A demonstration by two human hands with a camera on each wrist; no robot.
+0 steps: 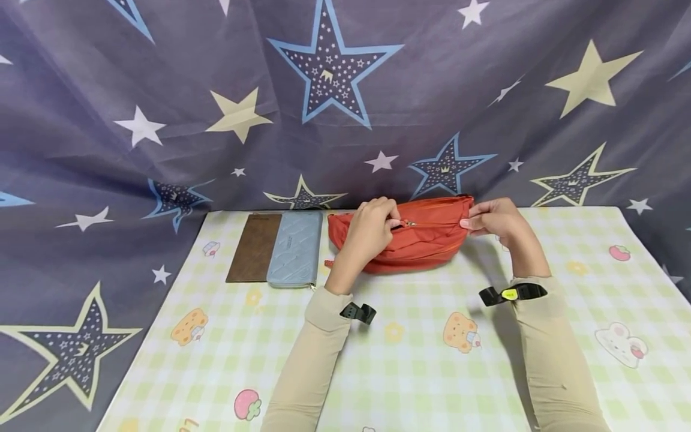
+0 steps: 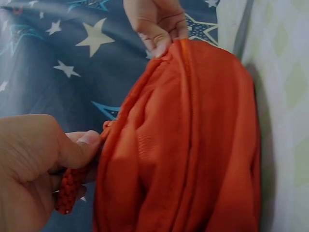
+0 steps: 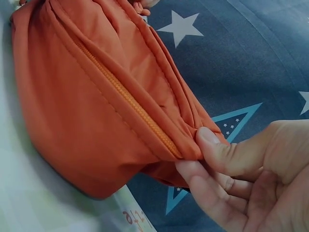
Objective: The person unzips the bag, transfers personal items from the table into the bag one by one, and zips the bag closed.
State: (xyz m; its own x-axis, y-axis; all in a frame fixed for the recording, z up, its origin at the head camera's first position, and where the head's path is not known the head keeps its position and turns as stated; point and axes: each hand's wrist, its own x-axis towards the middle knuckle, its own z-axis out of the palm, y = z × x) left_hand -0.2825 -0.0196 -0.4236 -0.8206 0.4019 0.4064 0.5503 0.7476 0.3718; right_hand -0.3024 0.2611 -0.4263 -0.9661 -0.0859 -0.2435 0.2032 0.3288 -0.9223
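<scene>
An orange-red fabric bag [image 1: 426, 249] with zippers stands near the back of the table. Thumb and fingers of my left hand [image 1: 372, 225] pinch the zipper pull at its top edge. In the left wrist view, the pull's braided red cord [image 2: 70, 191] hangs among that hand's fingers. At the bag's right end, my right hand [image 1: 499, 219] pinches the top corner between thumb and fingers. The right wrist view shows this pinch closely, beside an orange zipper [image 3: 128, 99] that runs along the side. The bag's inside is hidden.
Left of the bag lie a light blue zip wallet [image 1: 296, 249] and a flat brown wallet-like piece [image 1: 254, 249], side by side. A green-checked cloth [image 1: 399, 360] covers the table. Directly behind the table hangs a dark star-patterned curtain [image 1: 178, 78].
</scene>
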